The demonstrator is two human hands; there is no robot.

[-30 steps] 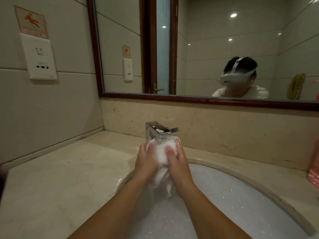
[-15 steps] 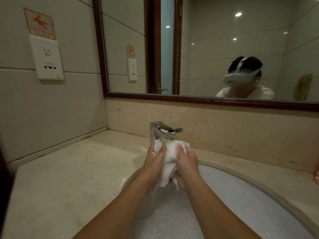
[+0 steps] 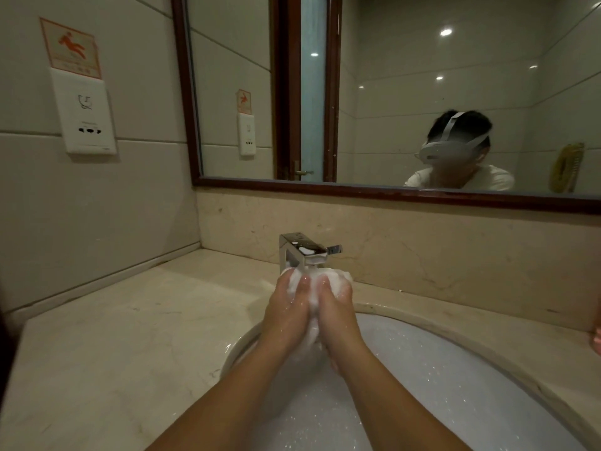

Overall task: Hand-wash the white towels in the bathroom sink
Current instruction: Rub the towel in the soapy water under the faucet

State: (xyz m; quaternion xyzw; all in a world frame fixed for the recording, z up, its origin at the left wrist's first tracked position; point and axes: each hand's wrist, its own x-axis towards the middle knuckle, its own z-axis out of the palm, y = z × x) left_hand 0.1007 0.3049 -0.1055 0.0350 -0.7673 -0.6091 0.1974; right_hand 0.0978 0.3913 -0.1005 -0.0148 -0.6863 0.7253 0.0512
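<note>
sudsy white towel [image 3: 312, 281] is being squeezed by the left hand [image 3: 286, 307] and right hand [image 3: 338, 307] at centre frame; lather risks slipping onto the marble counter [image 3: 113, 336].

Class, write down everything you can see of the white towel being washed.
The white towel is wet, sudsy cloth, bunched into a small wad. The left hand and right hand grip it from both sides, above the foamy sink, just in front of the chrome faucet. A strip shows between the palms; most is hidden.
</note>
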